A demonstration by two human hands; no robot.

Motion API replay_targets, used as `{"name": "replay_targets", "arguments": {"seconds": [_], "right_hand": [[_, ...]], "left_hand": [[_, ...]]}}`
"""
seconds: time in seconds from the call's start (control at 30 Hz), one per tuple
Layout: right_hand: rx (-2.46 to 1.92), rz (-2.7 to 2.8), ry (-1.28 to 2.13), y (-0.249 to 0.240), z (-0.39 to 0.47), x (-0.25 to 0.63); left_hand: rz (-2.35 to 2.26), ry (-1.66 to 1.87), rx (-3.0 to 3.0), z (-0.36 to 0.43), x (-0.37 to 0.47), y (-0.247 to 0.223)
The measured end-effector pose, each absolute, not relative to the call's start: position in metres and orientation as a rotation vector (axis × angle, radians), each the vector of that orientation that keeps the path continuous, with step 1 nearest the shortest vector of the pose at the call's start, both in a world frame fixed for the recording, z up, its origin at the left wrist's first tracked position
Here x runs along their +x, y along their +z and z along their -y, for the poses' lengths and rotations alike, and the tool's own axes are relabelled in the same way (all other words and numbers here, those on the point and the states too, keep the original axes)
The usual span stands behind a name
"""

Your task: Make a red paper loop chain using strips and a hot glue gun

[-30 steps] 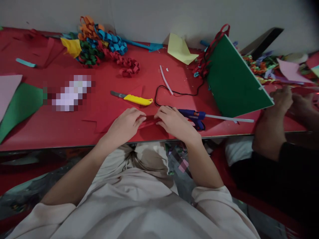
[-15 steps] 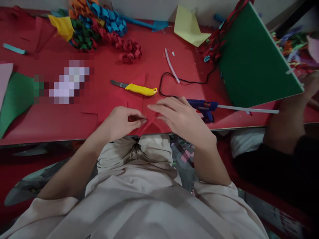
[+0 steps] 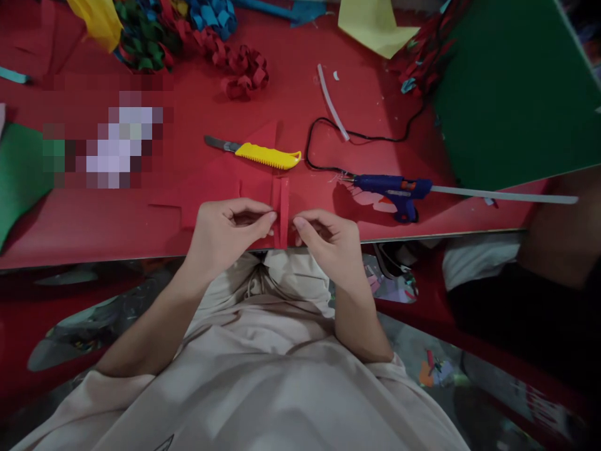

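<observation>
Between my hands, narrow red paper strips [image 3: 284,207] lie close together near the front edge of the red table. My left hand [image 3: 228,228] is pinched closed at the left side of the strips, thumb against fingertips; its grip seems to be on the strip. On the right side, my right hand [image 3: 331,241] has thumb and forefinger closed together just beside the strips; what it pinches, if anything, is too small to tell. Above them lies a yellow cutter [image 3: 267,155] with its blade out to the left, over red paper [image 3: 211,181].
A blue glue gun [image 3: 392,186] with a long glue stick and black cord lies right of my hands. Behind are curled paper chains [image 3: 244,66], yellow paper [image 3: 370,28] and a loose glue stick [image 3: 332,103]. A green board [image 3: 516,94] stands right, near another person's arm [image 3: 558,219].
My right hand has turned from flat over the red strips to a pinch at their right side. The strips now stand more upright in view. The view has shifted, and the glue gun is more exposed.
</observation>
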State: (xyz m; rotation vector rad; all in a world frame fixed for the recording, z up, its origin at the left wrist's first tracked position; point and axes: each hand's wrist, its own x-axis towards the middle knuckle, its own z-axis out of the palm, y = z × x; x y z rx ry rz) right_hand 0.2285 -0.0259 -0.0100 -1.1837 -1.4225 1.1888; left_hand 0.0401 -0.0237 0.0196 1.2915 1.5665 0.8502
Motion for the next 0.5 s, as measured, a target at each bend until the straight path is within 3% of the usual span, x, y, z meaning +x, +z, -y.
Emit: {"name": "replay_targets", "arguments": {"seconds": [0.5], "right_hand": [[-1.219, 1.416, 1.227, -0.0089, 0.0212, 0.2239]], "left_hand": [[-1.566, 1.091, 1.44, 0.0305, 0.0444, 0.0129]]}}
